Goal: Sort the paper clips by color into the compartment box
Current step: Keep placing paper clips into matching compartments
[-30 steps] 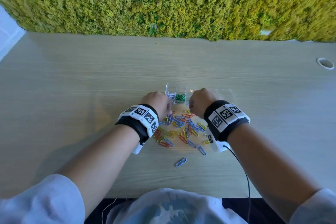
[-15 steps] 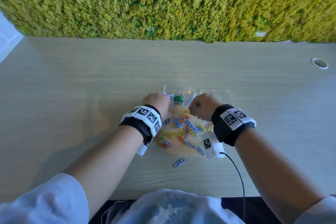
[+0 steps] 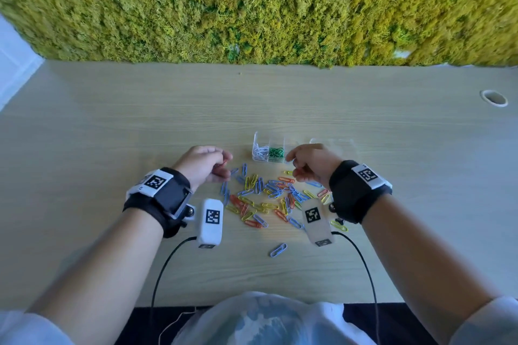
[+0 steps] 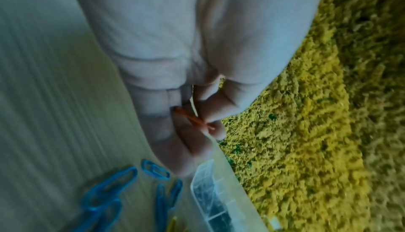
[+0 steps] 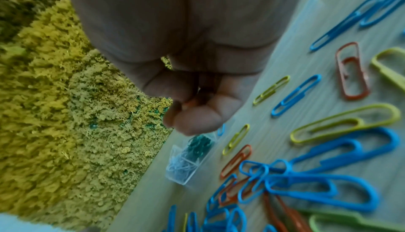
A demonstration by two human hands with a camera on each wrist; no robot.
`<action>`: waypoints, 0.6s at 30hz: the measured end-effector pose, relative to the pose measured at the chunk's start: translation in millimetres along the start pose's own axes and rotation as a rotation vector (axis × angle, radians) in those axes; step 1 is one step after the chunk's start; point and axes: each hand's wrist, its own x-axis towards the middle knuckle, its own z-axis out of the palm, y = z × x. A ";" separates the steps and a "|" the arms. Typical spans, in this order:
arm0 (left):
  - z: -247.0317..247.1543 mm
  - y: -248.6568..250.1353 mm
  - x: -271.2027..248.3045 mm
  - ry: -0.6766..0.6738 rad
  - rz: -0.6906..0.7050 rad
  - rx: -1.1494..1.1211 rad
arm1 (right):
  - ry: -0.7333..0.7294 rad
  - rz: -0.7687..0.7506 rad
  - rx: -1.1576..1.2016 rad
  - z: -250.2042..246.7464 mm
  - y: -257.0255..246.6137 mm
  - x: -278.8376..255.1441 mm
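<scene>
A clear compartment box stands on the table behind the pile, with white clips in its left cell and green clips in the middle one; it also shows as the box in the right wrist view. Loose blue, orange and yellow paper clips lie scattered in front of it. My left hand hovers left of the box and pinches an orange clip between thumb and fingers. My right hand hangs by the box's right end, fingers curled round an orange clip that is mostly hidden.
A single blue clip lies apart, nearer the table's front edge. A clear lid rests right of the box. A moss wall backs the table, and a cable hole sits far right. Wrist cables trail toward me.
Both hands have lifted off the pile and drawn apart, the left one moving left away from the box. Each now carries an orange clip.
</scene>
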 end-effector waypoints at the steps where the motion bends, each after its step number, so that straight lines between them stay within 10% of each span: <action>1: -1.4 -1.8 0.8 0.019 -0.015 0.034 | 0.018 0.019 0.014 0.6 0.3 0.9; 5: 0.9 -8.0 -3.0 -0.030 0.021 0.573 | 0.092 0.077 0.158 5.3 -3.6 -3.0; 9: 9.9 -11.2 -13.7 -0.133 0.237 1.059 | 0.092 -0.150 -0.474 9.9 -4.8 -8.2; 18: 14.1 -12.0 -15.4 -0.189 0.292 1.274 | 0.029 -0.125 -1.102 25.1 -7.9 -3.0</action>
